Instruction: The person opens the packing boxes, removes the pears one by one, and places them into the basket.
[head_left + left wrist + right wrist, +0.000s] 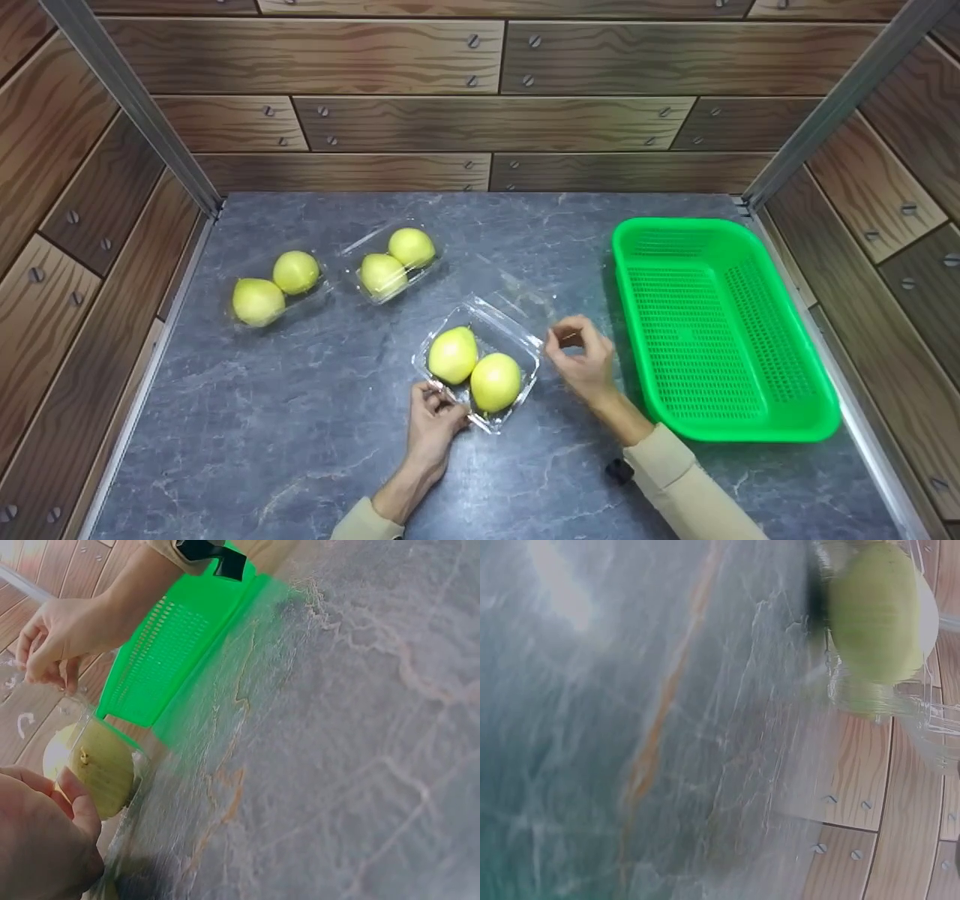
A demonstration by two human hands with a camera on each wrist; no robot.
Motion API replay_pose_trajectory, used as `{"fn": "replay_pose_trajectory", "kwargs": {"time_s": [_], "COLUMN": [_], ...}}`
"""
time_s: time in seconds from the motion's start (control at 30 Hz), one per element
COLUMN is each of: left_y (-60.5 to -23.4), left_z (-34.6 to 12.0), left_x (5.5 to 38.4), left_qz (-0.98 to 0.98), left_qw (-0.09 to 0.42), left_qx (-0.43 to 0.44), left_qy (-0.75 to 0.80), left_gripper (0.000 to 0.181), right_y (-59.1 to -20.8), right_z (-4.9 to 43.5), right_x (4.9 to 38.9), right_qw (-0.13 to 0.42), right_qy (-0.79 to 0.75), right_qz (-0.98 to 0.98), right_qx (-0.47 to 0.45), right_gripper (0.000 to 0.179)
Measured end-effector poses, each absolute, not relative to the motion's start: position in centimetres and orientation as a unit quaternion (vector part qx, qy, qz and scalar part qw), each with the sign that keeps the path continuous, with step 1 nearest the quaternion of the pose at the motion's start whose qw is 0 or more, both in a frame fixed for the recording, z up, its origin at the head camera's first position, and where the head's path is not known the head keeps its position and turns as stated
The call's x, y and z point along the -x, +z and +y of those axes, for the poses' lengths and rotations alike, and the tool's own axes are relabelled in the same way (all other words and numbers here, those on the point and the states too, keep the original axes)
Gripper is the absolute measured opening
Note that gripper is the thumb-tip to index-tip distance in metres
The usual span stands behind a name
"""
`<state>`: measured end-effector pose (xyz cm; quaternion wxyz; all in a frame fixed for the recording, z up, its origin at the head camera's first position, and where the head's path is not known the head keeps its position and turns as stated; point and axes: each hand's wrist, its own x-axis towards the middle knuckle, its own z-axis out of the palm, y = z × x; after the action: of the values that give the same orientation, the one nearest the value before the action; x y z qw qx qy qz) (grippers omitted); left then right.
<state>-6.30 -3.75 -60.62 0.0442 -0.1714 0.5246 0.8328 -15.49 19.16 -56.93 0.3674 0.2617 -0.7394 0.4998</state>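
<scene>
Head: open container (506, 326) mid-worktop (300, 420), pear (453, 355) pair aligned upper left–lower right. Left hand (431, 431): grip pinches near rim. Right hand (585, 360): grip narrow; hold on lid (525, 289) unclear. Behind left: two packs (409, 281), four pears. Right: one basket (795, 367), long axis far-to-near; worktop strip between.

Left wrist: one pear, beside left thumb.

Right wrist: pear upper right, worktop leftward.

From here, I read the open box (506, 321) as glossy clear plastic and the basket (750, 433) as shiny plastic. The fruit (496, 382) looks smooth-skinned, the desk (262, 420) smooth and faintly glossy.
</scene>
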Motion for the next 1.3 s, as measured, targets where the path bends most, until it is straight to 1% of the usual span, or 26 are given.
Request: {"fn": "replay_pose_trajectory", "kwargs": {"time_s": [0.17,0.3,0.6,0.9,1.17,1.3], "left_y": [-60.6,-60.5,-60.5,-60.5,-60.4,-60.5], "left_z": [-3.7,-3.6,-3.5,-3.3,-3.1,-3.1], "left_x": [6.1,6.0,6.1,6.1,6.1,6.0], "left_qz": [0.52,0.517,0.518,0.516,0.515,0.514], "left_qw": [0.041,0.038,0.033,0.028,0.023,0.02], "left_qx": [0.174,0.176,0.181,0.185,0.181,0.18], "left_qy": [0.835,0.837,0.836,0.836,0.837,0.839], "left_gripper": [0.05,0.05,0.051,0.052,0.052,0.053], "right_y": [-57.0,-57.0,-57.2,-57.5,-58.0,-58.3], "right_z": [18.8,18.6,18.8,19.2,19.4,19.7], "right_x": [15.4,15.6,16.5,17.3,17.9,18.1], "right_qw": [0.336,0.307,0.247,0.203,0.18,0.158], "right_qy": [0.567,0.622,0.716,0.749,0.786,0.788], "right_qz": [-0.734,-0.712,-0.651,-0.63,-0.586,-0.587], "right_qx": [-0.165,-0.112,-0.049,0.034,0.078,0.1], "right_gripper": [0.018,0.014,0.022,0.019,0.02,0.02]}}
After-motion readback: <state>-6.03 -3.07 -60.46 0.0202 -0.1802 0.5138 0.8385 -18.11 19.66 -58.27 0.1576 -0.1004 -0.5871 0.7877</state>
